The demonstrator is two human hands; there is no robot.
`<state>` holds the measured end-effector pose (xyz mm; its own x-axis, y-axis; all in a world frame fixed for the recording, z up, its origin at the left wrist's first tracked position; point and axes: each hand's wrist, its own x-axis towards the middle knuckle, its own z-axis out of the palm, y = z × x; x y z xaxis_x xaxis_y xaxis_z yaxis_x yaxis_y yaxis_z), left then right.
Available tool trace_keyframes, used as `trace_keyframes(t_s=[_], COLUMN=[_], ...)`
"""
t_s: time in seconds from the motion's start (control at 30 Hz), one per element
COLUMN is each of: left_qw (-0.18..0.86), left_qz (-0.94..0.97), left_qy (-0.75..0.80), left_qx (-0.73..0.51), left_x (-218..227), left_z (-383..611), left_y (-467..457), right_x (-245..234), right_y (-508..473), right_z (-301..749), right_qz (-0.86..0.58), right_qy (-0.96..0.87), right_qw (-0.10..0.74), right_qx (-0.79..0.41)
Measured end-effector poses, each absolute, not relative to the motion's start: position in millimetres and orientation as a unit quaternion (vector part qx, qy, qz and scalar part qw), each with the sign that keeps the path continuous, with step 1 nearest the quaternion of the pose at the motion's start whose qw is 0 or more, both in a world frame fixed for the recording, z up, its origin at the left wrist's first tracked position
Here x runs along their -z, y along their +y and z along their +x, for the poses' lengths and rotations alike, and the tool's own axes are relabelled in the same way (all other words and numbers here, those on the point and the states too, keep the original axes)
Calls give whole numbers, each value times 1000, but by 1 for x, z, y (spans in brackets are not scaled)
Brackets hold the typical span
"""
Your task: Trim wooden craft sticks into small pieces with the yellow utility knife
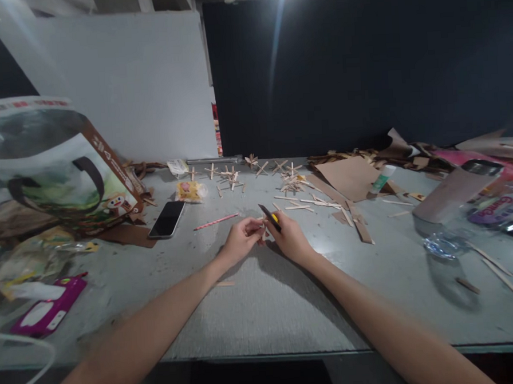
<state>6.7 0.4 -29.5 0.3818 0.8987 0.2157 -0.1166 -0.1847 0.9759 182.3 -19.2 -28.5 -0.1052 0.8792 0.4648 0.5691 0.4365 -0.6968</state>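
Note:
Both my hands meet over the middle of the grey table [262,306]. My right hand [290,237] is closed round a yellow-and-black utility knife [270,217], its blade end pointing up and left. My left hand [240,238] pinches a small wooden stick piece [264,233] right beside the knife. Behind my hands lie several crossed-stick shapes [230,175] and loose wooden sticks [304,204].
A black phone [167,219] and a pink striped straw [215,221] lie to the left. A large printed bag [53,168] stands far left, a magenta packet [47,309] near it. Cardboard scraps [350,178], a glue tube [382,179] and a plastic bottle [455,204] crowd the right.

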Motion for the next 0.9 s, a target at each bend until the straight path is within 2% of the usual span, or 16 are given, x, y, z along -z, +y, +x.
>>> trace_keyframes(t_s=[0.17, 0.57, 0.67, 0.8, 0.9], left_qw=[557, 559, 553, 529, 503], left_qz=[622, 602, 615, 637, 670], left_qy=[308, 325, 319, 325, 329], left_qx=[-455, -469, -463, -456, -436], left_x=[32, 31, 31, 34, 36], left_z=[7, 4, 3, 5, 8], left_y=[2, 6, 7, 3, -2], right_x=[31, 29, 28, 24, 20], right_y=[-18, -24, -26, -25, -23], right_z=[183, 177, 174, 175, 178], right_qz=[-496, -513, -503, -508, -515], right_qy=[-727, -752, -733, -651, -611], right_qw=[443, 376, 418, 522, 546], right_qx=[-172, -172, -186, -214, -250])
